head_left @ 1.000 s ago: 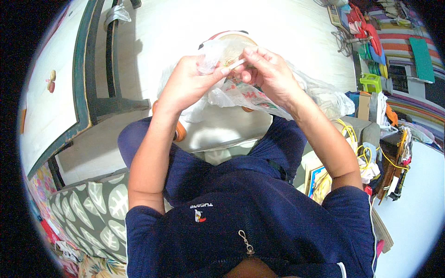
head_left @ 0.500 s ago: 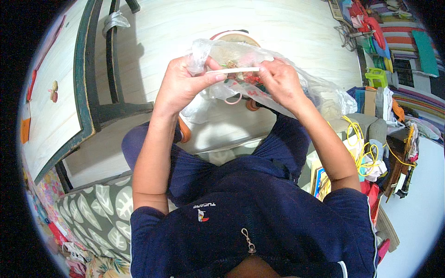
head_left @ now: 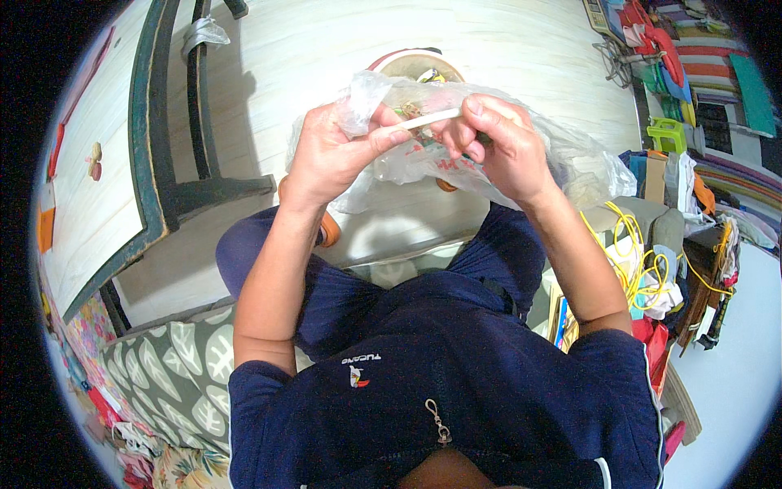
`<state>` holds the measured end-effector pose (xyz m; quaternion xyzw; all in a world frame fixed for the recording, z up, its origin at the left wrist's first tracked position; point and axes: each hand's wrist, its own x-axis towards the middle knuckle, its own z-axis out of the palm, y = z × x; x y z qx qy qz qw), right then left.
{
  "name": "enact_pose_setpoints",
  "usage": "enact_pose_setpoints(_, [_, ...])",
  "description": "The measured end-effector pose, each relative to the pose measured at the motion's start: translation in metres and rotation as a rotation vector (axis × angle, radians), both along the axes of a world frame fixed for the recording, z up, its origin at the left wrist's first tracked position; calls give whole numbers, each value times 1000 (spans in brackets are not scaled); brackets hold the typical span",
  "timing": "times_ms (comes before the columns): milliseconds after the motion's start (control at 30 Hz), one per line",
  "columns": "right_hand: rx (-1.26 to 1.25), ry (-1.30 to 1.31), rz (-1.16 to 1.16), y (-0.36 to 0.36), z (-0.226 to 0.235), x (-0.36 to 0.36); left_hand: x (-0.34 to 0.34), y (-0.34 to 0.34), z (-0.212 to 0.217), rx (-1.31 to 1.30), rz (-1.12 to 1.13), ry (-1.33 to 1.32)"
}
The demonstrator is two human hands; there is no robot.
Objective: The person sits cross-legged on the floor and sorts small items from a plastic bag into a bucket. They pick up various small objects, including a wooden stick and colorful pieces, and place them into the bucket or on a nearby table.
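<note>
One end of a skinny white strip (head_left: 432,120) is pinched in the left hand (head_left: 330,155), thumb on it. It runs over a crinkly clear plastic bag (head_left: 407,169), and the right hand (head_left: 509,147) has the other end gripped between thumb and fingers.

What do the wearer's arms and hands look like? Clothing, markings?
Left hand and right hand: bare, no gloves; no watch or bracelet visible on either wrist. Forearms bare too. Left sleeve and right sleeve: short, navy blue, with thin white piping along the outer side.
</note>
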<state>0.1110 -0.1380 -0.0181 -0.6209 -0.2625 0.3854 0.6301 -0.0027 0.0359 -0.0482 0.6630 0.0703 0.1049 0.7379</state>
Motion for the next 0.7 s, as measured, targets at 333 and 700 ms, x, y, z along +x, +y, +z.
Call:
enact_pose_setpoints(333, [-94, -89, -39, 15, 1, -4, 0, 1, -8, -124, -34, 67])
enact_pose_setpoints(700, [30, 166, -143, 18, -17, -11, 7, -5, -14, -370, -60, 69])
